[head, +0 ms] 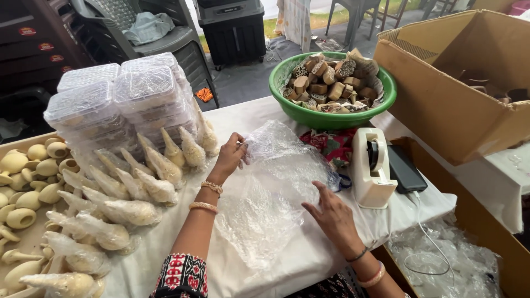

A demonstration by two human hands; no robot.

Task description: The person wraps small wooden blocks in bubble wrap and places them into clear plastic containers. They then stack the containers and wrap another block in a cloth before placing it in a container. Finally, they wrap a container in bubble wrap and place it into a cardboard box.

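The bench (265, 259), under a white cloth, carries everything here. At its right stands an open cardboard box (441, 105); behind the work, a green bowl (292, 107) heaped with carved wooden blocks. At the left, a stack of clear lidded tubs (116, 102) rises over rows of shell-shaped pieces already in bubble wrap (127, 209), with bare ones (27, 182) on a tray beside them.

In the middle lies a sheet of bubble wrap (270, 193), spread flat on the cloth. The left hand (229, 157) pinches its far left edge between thumb and fingers; the right hand (331, 212) rests open, palm down, on its right side. No piece lies on the sheet that I can see.

This looks like the laying-out step of wrapping. The next move would call for a flattened sheet held steady and a bare piece set on it. A white tape dispenser (371, 168) stands just right of the sheet, beside a dark phone (406, 168).
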